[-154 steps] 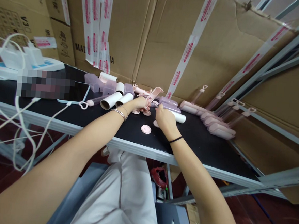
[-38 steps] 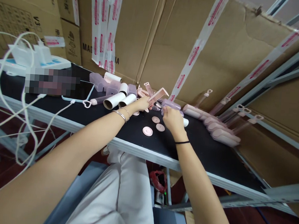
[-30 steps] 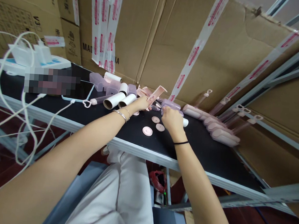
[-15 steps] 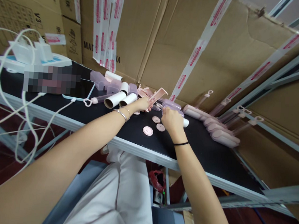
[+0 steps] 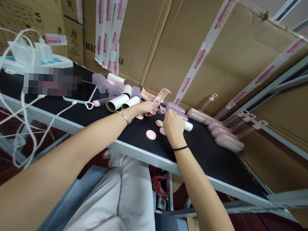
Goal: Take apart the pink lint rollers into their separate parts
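Observation:
My left hand (image 5: 147, 109) is closed on a pink curved plastic shell (image 5: 160, 97), which tilts up to the right above the table. Close by on the right, my right hand (image 5: 173, 124) has its fingers closed in a pinch. A thin, pale thing shows at its fingertips, too small to make out. Beneath and between the hands lie pink round discs (image 5: 151, 135), one partly covered by my right hand. Beyond the right hand are translucent purple covers (image 5: 176, 110) and a white roll (image 5: 188, 126).
White paper-cored rolls (image 5: 117, 102) and purple covers (image 5: 100, 82) lie left of my hands. Several lint rollers with heart-shaped handle ends (image 5: 226, 141) line the right side. A phone (image 5: 84, 90), white cables (image 5: 54, 117) and a power strip (image 5: 59, 61) occupy the left. Cardboard (image 5: 186, 36) stands behind.
My right hand has shifted slightly left and now covers more of one disc. The pink shell in my left hand stands a little steeper.

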Demonstrator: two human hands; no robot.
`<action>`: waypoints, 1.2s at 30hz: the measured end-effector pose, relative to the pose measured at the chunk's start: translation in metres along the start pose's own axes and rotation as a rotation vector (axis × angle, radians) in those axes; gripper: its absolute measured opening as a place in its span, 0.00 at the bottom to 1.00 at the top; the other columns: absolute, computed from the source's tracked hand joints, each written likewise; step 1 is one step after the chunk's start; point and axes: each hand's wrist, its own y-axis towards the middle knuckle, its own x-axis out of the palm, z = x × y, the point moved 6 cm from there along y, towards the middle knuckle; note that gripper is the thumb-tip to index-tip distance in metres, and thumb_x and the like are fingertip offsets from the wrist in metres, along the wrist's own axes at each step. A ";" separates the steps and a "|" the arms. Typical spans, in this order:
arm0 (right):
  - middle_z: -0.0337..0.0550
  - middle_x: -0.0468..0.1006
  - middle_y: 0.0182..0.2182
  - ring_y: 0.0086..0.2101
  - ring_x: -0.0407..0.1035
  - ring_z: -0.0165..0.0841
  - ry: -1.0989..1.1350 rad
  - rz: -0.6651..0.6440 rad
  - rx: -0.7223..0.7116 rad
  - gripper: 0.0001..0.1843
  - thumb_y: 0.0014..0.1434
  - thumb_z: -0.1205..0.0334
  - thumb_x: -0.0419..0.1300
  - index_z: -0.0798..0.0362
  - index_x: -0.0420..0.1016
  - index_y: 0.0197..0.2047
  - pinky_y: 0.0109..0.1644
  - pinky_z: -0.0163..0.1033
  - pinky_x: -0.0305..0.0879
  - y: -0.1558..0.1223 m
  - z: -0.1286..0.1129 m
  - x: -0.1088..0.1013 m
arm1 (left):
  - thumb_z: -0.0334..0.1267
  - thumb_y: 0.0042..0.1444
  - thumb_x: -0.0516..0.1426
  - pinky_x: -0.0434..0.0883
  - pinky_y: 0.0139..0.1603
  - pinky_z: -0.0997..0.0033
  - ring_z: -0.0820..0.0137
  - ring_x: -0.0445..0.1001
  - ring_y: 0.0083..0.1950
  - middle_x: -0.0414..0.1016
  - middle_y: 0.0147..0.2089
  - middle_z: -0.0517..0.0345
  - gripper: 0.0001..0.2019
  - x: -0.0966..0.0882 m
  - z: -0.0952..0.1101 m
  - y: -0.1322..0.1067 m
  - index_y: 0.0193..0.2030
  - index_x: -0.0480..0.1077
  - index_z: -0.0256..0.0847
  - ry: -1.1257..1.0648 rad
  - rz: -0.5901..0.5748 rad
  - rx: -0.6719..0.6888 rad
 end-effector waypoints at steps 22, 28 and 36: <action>0.49 0.77 0.34 0.35 0.73 0.37 0.059 -0.077 -0.038 0.17 0.65 0.56 0.42 0.53 0.68 0.44 0.34 0.35 0.61 0.002 0.001 -0.009 | 0.45 0.62 0.45 0.48 0.15 0.79 0.82 0.56 0.14 0.62 0.19 0.61 0.18 -0.009 -0.001 -0.003 0.26 0.61 0.36 0.040 0.065 -0.006; 0.51 0.77 0.32 0.34 0.74 0.39 0.048 -0.100 -0.034 0.19 0.65 0.55 0.42 0.55 0.70 0.42 0.34 0.37 0.63 0.002 0.001 -0.004 | 0.48 0.61 0.46 0.54 0.16 0.79 0.80 0.60 0.16 0.71 0.25 0.55 0.19 -0.011 -0.005 0.004 0.29 0.65 0.35 0.139 0.068 0.026; 0.52 0.77 0.32 0.34 0.74 0.39 0.039 -0.118 -0.025 0.20 0.65 0.56 0.41 0.56 0.70 0.42 0.36 0.38 0.64 0.002 0.000 -0.004 | 0.50 0.61 0.45 0.54 0.17 0.80 0.79 0.61 0.18 0.72 0.26 0.53 0.20 -0.009 -0.004 0.000 0.30 0.66 0.35 0.155 0.056 0.031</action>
